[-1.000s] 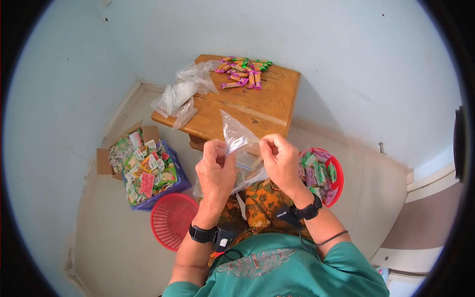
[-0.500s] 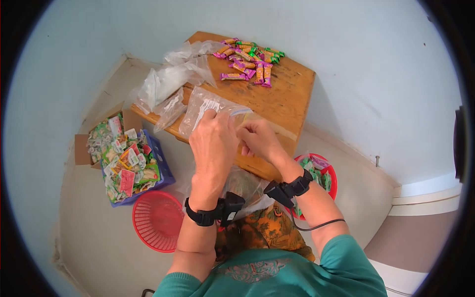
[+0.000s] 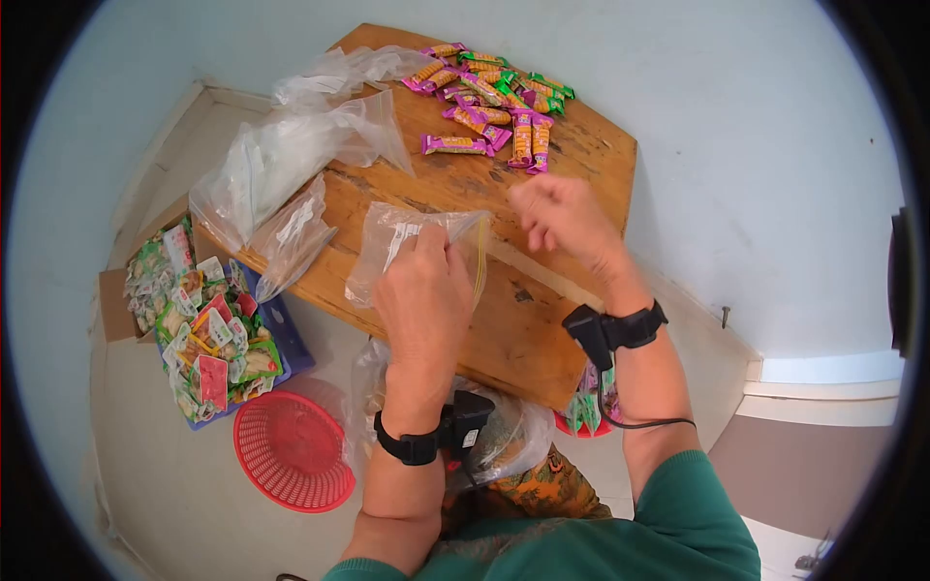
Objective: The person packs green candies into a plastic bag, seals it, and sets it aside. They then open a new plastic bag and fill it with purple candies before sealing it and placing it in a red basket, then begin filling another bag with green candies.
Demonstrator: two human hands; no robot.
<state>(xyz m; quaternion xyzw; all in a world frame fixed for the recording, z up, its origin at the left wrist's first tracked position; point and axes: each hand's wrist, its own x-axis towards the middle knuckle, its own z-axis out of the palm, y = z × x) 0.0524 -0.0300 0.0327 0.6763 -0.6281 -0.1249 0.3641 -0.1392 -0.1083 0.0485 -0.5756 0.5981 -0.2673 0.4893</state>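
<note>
My left hand [image 3: 423, 295] is closed on the upper part of a clear zip-lock bag [image 3: 368, 266] with a white printed label, over the near side of the wooden table. My right hand [image 3: 573, 228] is raised off the bag, to its right, fingers loosely bent and apart, with nothing visible in them. Beyond it lies a spread of small wrapped snack bars [image 3: 455, 145] in purple and green wrappers. More clear bags [image 3: 271, 169] are heaped at the table's left, and one single bag [image 3: 295, 232] lies at its edge.
The wooden table [image 3: 581, 145] stands against the wall. At left are a blue crate [image 3: 291, 324] of small food packets, a cardboard box [image 3: 116, 305] and a red basket [image 3: 291, 450]. A red basin [image 3: 586, 431] holding packets is partly under the table. Clear plastic [image 3: 528, 436] covers my lap.
My right hand has let go of the bag and moved right and up, towards the snack bars. My left hand still holds the bag. The whole view has shifted slightly.
</note>
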